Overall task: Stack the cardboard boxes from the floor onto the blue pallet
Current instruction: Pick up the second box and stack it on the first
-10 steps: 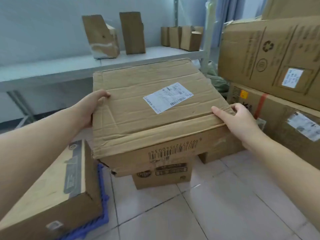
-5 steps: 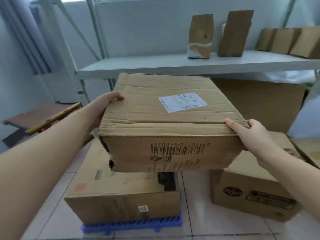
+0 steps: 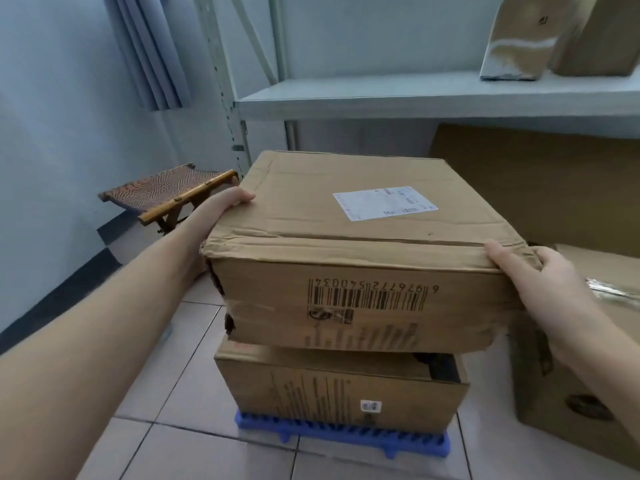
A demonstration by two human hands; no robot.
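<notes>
I hold a worn cardboard box with a white label on top and a barcode on its front. My left hand grips its left edge and my right hand grips its right front corner. The box sits directly over a second cardboard box, touching or almost touching its top. That lower box stands on the blue pallet, whose front edge shows on the tiled floor. Another cardboard box stands on the floor to the right.
A grey metal shelf runs behind the boxes, with brown packages on it. A large flat cardboard sheet leans under the shelf. A small folding stool stands at the left by the wall. A curtain hangs at the upper left.
I have carried the held box leftward from the floor area over to the box on the blue pallet and lowered it. Both hands keep the same grip.
</notes>
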